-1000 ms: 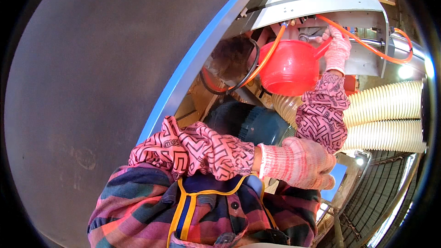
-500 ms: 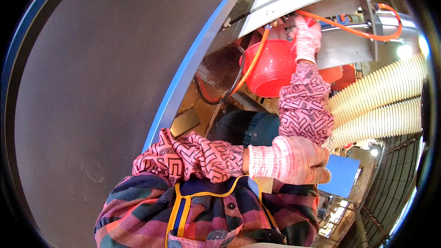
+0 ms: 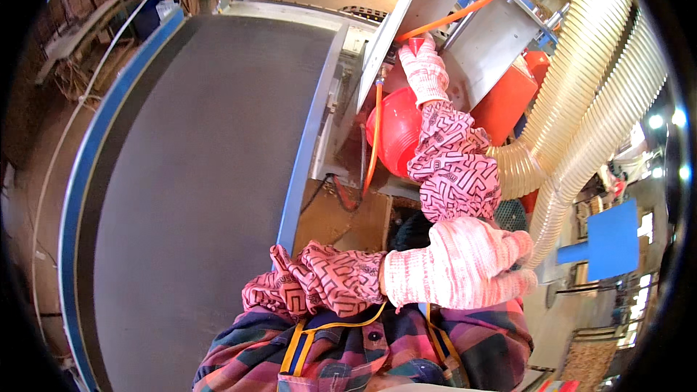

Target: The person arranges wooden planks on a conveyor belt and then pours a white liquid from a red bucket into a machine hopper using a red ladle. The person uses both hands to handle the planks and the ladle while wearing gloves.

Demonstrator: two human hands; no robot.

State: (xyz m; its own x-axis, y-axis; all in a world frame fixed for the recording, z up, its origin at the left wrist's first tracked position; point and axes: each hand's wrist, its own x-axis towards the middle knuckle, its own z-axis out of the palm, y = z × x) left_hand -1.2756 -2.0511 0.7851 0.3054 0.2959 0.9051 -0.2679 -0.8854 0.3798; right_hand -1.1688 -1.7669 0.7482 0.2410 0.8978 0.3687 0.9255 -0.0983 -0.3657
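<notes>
My right hand (image 3: 425, 76), in a pink-and-white knitted glove, reaches up under a grey metal plate, its fingers closed round a small red object (image 3: 415, 44). Only the end of that object shows, so its kind is unclear. Just below and left of this hand sits a round red plastic bowl (image 3: 396, 134), partly covered by my forearm. My left hand (image 3: 461, 261), gloved alike, hangs in front of my body, across the right sleeve. Its fingers point right, loosely bent with a gap between them, and no held thing shows.
A wide dark conveyor belt (image 3: 203, 174) with a blue side rail (image 3: 305, 160) fills the left. Orange air tubing (image 3: 376, 131) hangs beside the bowl. Ribbed cream hoses (image 3: 573, 65) rise at the right, near an orange-red housing (image 3: 504, 98). A blue panel (image 3: 613, 239) stands farther right.
The view has shifted, showing more of the belt and floor. My right hand stays above the bowl with the red object. My left hand remains before my body.
</notes>
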